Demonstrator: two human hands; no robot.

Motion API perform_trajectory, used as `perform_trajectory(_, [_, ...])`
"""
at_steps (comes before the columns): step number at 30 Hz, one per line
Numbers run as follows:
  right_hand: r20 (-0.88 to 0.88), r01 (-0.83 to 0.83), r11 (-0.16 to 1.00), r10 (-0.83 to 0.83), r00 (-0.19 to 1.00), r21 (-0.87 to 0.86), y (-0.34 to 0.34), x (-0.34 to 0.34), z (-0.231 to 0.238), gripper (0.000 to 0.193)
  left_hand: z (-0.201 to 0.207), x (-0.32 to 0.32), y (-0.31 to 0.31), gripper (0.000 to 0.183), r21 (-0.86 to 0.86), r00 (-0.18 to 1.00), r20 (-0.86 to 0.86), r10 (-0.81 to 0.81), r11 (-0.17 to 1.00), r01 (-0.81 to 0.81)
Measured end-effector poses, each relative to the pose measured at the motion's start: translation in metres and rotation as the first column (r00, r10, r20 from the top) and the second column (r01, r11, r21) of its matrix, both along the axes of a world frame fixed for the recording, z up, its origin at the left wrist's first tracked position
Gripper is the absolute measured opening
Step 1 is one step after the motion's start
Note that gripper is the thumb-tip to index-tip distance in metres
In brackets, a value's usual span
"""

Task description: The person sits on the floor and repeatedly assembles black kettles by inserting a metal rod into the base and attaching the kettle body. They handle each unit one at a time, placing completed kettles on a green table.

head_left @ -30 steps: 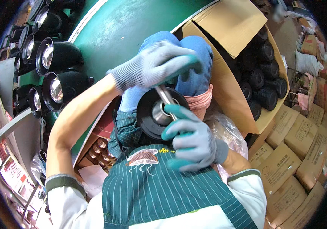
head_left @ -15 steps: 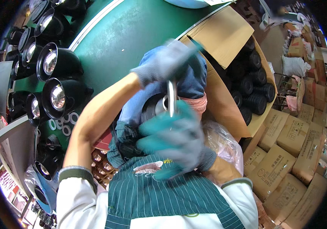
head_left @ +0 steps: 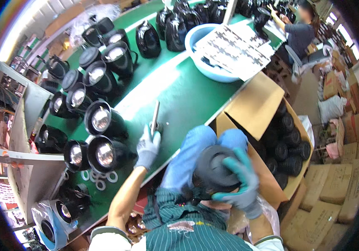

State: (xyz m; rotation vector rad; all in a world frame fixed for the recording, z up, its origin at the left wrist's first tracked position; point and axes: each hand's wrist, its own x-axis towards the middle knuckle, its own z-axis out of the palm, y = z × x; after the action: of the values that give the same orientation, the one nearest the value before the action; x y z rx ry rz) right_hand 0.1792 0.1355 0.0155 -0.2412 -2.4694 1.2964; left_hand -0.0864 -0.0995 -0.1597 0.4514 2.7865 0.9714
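On the green tabletop, my gloved left hand (head_left: 147, 150) has its fingers closed round the lower end of a slim silver metal tool (head_left: 156, 112) that points away from me. In my lap rests a black jug (head_left: 213, 167), its round ridged end facing up. My gloved right hand (head_left: 244, 184), slightly blurred, curves its fingers over the right side of that end. The hand and my apron hide the jug's lower part. Left of my left hand, black jugs (head_left: 106, 155) lie with silvery liners showing in their open ends.
White rings (head_left: 100, 184) lie near the jugs. A blue basin (head_left: 217, 75) holds patterned sheets. An open carton (head_left: 277, 188) of black ridged round parts stands at my right, beside stacked cartons (head_left: 309, 209). A co-worker (head_left: 301, 35) sits at the far right.
My left hand has moved from above my lap to the table on the left, taking the metal tool along. My right hand has shifted right onto the jug's end. The view has tilted up.
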Motion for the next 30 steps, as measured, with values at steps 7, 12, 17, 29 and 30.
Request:
perform_trajectory(7, [0.005, 0.043, 0.134, -0.276, 0.961, -0.99, 0.083, -0.104, -0.041, 0.064, 0.125, 0.034, 0.013, 0.099, 0.211, 0.738, -0.459, -0.495, 0.746, 0.632])
perform_trajectory(12, [-0.108, -0.092, -0.119, 0.143, 0.984, -0.989, 0.066, -0.237, -0.079, 0.078, 0.142, -0.035, 0.046, 0.075, 0.171, 0.732, -0.564, -0.381, 0.814, 0.555])
perform_trajectory(17, [0.223, 0.275, -0.2, 0.248, 0.943, -0.94, 0.063, -0.348, -0.129, 0.088, 0.16, -0.156, 0.098, 0.062, 0.046, 0.823, -0.51, -0.252, 0.947, 0.319])
perform_trajectory(29, [-0.081, -0.076, -0.243, 0.01, 0.997, -0.967, 0.044, -0.547, -0.188, 0.06, 0.15, -0.294, 0.102, 0.067, -0.389, 0.636, -0.688, -0.349, 0.918, 0.083])
perform_trajectory(30, [-0.01, -0.017, -0.226, -0.03, 1.0, -0.974, 0.053, -0.559, -0.188, 0.055, 0.154, -0.298, 0.096, 0.062, -0.49, 0.676, -0.654, -0.341, 0.871, -0.035])
